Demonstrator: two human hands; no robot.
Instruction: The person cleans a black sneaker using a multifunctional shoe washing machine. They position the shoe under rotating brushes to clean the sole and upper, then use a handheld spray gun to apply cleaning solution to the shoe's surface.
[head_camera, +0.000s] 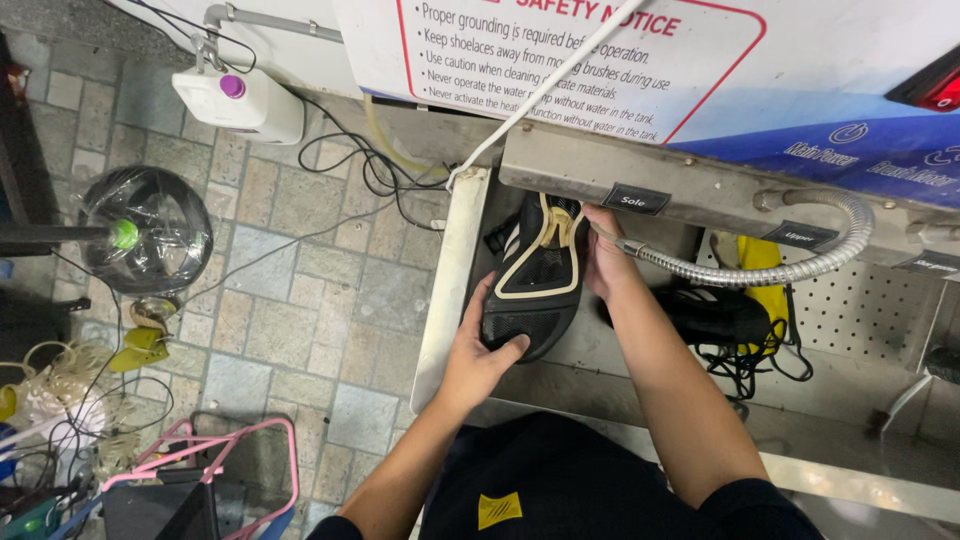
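Note:
A black sneaker with cream trim (538, 280) is held sole-side away, over a metal basin (445, 300) of a shoe-washing machine. My left hand (478, 352) grips its rounded near end from below. My right hand (603, 262) holds its right side near the far end, which goes under the machine's metal housing (680, 190). A flexible metal hose (770, 270) curves just beside my right wrist.
A second black shoe with loose laces (722, 320) and a yellow brush (765, 265) lie in the basin to the right. On the paved floor at left stand a fan (145, 230), a white jug (240, 100), cables and a pink frame (200, 460).

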